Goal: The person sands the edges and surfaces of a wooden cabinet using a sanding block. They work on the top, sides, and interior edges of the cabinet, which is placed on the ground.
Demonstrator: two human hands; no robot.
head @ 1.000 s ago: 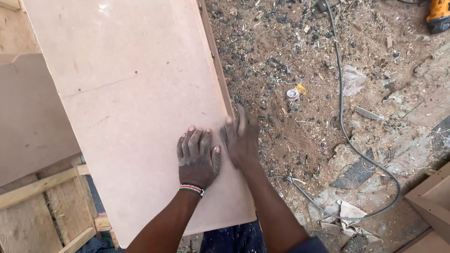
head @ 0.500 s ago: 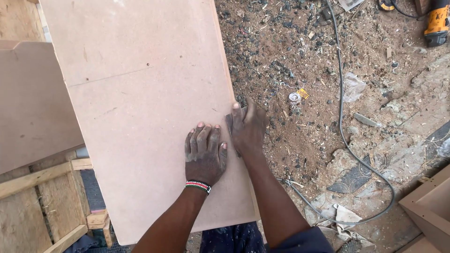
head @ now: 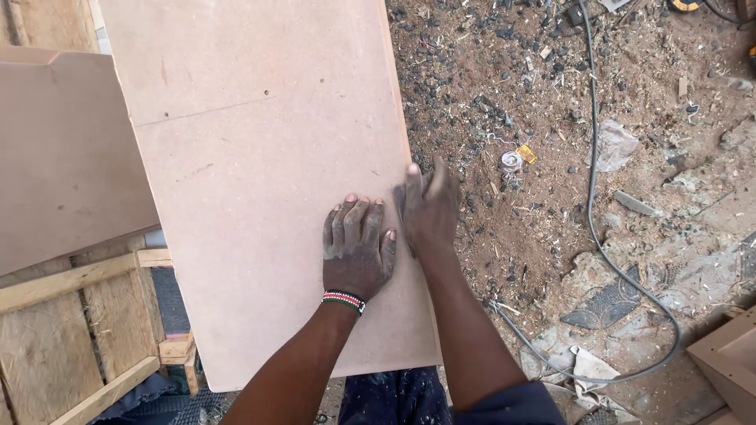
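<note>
Together, two hands, left hand [head: 356,250] and right hand [head: 429,206], press one board [head: 260,157].

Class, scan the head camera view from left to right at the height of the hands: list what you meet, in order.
Brown panel → large pale board → left hand flat on the board → right hand at the board's edge → small round cap → grey cable.

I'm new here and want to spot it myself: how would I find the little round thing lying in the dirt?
Start at the big pale board and its right edge, where the right hand rests. Just right of those fingertips, on the littered ground, lies a small round silvery cap, beside a yellow scrap.
</note>
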